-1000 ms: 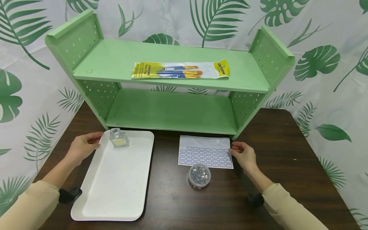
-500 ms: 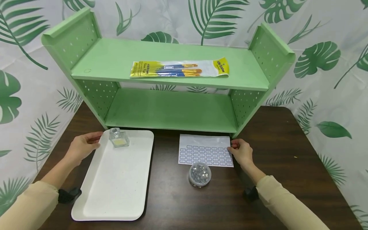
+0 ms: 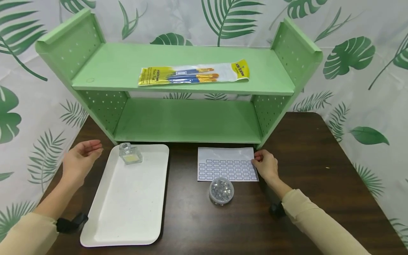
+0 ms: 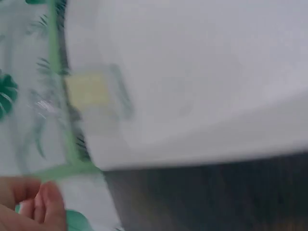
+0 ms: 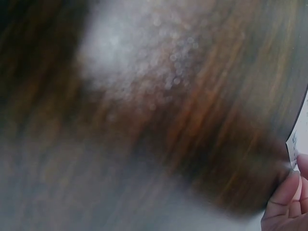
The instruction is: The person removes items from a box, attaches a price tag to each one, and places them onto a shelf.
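Observation:
My left hand (image 3: 79,159) is off to the left of the white tray (image 3: 127,202), apart from its rim, with loosely bent fingers and nothing in them. In the tray's far left corner lies a clear glass bottle (image 3: 130,154) with a pale yellow patch. At the right edge of a white sheet of blue-bordered labels (image 3: 226,156), my right hand (image 3: 267,166) pinches the paper between thumb and fingers. The right wrist view shows the sheet's edge (image 5: 292,151) at the thumb. A round clear tub (image 3: 221,191) of small shiny pieces stands just in front of the sheet.
A green two-level shelf (image 3: 191,122) stands behind the tray and sheet. On its upper level lies a packet of paintbrushes (image 3: 194,73). The dark wooden table (image 3: 318,184) extends to the right, and a leaf-patterned cloth (image 3: 350,21) hangs behind.
My left hand has let go of the tray's rim and moved left. My right hand keeps to the label sheet's edge. The head view has shifted slightly.

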A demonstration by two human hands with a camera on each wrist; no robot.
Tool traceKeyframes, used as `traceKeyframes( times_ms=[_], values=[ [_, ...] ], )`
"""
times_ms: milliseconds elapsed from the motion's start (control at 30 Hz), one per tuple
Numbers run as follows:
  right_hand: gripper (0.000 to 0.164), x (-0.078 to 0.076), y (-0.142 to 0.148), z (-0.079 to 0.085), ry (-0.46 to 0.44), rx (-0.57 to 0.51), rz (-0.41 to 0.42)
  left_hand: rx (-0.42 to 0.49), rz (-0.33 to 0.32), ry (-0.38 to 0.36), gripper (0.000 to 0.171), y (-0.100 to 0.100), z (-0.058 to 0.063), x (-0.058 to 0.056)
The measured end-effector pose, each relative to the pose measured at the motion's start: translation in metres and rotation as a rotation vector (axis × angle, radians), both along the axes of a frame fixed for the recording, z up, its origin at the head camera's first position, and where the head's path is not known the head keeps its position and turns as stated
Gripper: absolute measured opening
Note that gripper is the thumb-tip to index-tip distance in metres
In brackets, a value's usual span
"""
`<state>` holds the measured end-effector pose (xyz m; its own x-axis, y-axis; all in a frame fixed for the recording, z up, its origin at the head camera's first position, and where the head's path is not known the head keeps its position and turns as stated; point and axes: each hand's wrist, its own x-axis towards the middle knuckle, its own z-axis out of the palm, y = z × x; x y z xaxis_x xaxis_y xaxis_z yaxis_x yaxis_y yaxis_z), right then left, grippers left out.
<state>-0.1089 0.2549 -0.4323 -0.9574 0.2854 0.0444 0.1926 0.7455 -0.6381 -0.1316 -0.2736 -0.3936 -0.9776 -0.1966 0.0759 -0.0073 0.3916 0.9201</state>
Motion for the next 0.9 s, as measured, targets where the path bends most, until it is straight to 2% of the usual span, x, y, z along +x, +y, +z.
traceKeyframes(
  times_ms=[67,100,167,233,300,367,467,567,700,900],
  values=[
    [0.018,-0.001,0.000,0.002,0.002,0.000,0.000,0.122,0.023,0.082,0.022,0.007,0.003,0.002],
    [0.018,-0.001,0.000,0.003,0.002,0.000,0.000,0.165,0.007,0.109,0.019,0.014,0.006,0.005],
    [0.018,-0.001,0.000,0.004,0.003,-0.001,-0.001,0.195,-0.072,0.130,0.018,0.033,0.016,0.012],
    [0.018,0.000,-0.001,0.004,0.006,-0.002,-0.003,0.126,-0.166,0.088,0.022,0.059,0.032,0.022],
    [0.017,0.000,-0.001,0.003,0.010,-0.004,-0.003,0.134,-0.290,0.031,0.030,0.084,0.043,0.028],
    [0.017,0.000,-0.002,0.002,0.015,-0.003,-0.005,0.163,-0.397,-0.045,0.036,0.106,0.047,0.029],
    [0.015,0.001,-0.002,0.001,0.019,-0.002,-0.008,0.217,-0.508,-0.169,0.040,0.136,0.043,0.024],
    [0.014,0.002,-0.002,0.000,0.025,-0.001,-0.014,0.250,-0.562,-0.263,0.044,0.164,0.032,0.016],
    [0.014,0.002,-0.003,0.001,0.038,-0.002,-0.012,0.247,-0.557,-0.345,0.046,0.194,0.018,0.007],
    [0.013,0.001,-0.002,-0.001,0.042,-0.001,-0.023,0.215,-0.514,-0.404,0.048,0.222,0.002,-0.002]
  ],
)
